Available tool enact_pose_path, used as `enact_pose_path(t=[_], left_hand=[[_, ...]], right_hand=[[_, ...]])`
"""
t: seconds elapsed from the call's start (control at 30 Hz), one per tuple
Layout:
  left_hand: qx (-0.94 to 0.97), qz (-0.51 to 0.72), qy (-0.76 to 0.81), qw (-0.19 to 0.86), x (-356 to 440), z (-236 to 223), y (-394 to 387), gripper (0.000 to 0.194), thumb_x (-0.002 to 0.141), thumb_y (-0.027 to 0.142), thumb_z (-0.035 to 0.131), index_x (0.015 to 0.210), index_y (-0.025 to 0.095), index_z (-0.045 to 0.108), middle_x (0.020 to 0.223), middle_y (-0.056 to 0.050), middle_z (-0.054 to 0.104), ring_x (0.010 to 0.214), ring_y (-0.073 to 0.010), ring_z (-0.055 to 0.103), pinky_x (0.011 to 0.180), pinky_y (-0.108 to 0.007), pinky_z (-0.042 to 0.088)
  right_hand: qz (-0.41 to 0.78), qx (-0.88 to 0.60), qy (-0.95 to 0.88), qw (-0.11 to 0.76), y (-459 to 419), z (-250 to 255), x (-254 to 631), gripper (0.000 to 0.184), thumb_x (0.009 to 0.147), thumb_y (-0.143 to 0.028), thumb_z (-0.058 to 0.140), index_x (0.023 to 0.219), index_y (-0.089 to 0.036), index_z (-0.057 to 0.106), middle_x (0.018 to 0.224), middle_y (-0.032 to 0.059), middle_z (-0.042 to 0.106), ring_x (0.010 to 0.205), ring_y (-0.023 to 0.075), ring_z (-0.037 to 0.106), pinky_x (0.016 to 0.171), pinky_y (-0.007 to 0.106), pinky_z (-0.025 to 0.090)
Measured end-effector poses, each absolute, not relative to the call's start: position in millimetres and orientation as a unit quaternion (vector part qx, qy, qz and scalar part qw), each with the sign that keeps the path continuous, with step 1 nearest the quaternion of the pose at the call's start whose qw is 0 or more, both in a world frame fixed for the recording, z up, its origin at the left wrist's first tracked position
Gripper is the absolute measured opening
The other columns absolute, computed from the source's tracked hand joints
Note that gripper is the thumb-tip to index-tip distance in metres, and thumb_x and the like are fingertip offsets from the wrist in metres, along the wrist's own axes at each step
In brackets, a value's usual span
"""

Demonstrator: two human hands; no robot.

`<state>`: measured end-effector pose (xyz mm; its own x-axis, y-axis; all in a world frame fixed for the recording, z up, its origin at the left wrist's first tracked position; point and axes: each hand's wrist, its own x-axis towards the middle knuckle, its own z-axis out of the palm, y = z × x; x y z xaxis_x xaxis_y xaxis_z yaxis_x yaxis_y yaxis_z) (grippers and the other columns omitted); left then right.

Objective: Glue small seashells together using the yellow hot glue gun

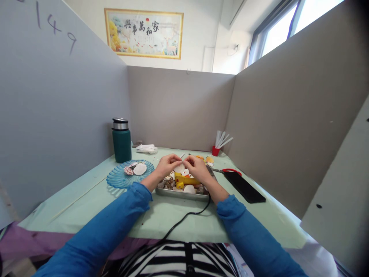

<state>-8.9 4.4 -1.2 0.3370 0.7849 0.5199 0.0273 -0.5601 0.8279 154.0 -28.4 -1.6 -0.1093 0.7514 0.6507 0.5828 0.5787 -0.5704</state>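
Both my hands meet above a metal tray (180, 194) filled with several shells and stones. My left hand (166, 164) and my right hand (196, 167) are closed in a pinch on a white shell (180, 168) held between them. Under my hands, a yellow glue gun (186, 180) lies in the tray, and its black cord (184, 217) runs toward me over the table edge. A blue glass plate (117, 180) with two shells, one white (140, 169), sits to the left of my left hand.
A dark green flask (121, 140) stands at the back left, with crumpled white tissue (146, 148) beside it. At the right lie a black phone (244, 187), red-handled scissors (229, 171) and a red cup of white sticks (216, 150). Grey partition walls enclose the green-covered table (95, 196).
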Motion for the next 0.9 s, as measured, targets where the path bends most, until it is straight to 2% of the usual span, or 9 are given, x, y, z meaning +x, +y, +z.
enact_pose_path(t=[0.17,0.37,0.9], left_hand=[[0.729,0.491,0.273,0.391,-9.0,-1.1,3.3,0.033,0.068,0.038,0.069,0.088,0.013,0.062,0.063,0.000,0.063,0.058,-0.0121,0.057,0.055,-0.023,0.042],[0.726,0.509,0.267,0.379,-8.2,-1.7,4.7,0.025,0.067,0.035,0.070,0.078,0.013,0.063,0.072,-0.002,0.066,0.068,-0.0138,0.060,0.065,-0.025,0.046],[0.716,0.518,0.278,0.377,-7.6,-1.9,4.8,0.026,0.067,0.036,0.069,0.077,0.014,0.061,0.071,-0.002,0.065,0.066,-0.0131,0.059,0.062,-0.024,0.045]], right_hand=[[0.086,-0.457,-0.737,0.490,-29.9,-1.0,153.5,0.017,0.081,-0.027,0.051,0.072,-0.017,0.059,0.062,-0.0008,0.060,0.055,0.0108,0.052,0.055,0.022,0.038],[0.074,-0.451,-0.744,0.488,-29.1,-1.5,154.0,0.017,0.083,-0.029,0.050,0.074,-0.017,0.059,0.063,-0.0010,0.060,0.056,0.0109,0.051,0.056,0.022,0.037],[0.073,-0.433,-0.755,0.487,-29.5,-2.3,153.5,0.015,0.083,-0.029,0.053,0.084,-0.017,0.062,0.068,0.0000,0.063,0.060,0.0120,0.054,0.058,0.023,0.038]])
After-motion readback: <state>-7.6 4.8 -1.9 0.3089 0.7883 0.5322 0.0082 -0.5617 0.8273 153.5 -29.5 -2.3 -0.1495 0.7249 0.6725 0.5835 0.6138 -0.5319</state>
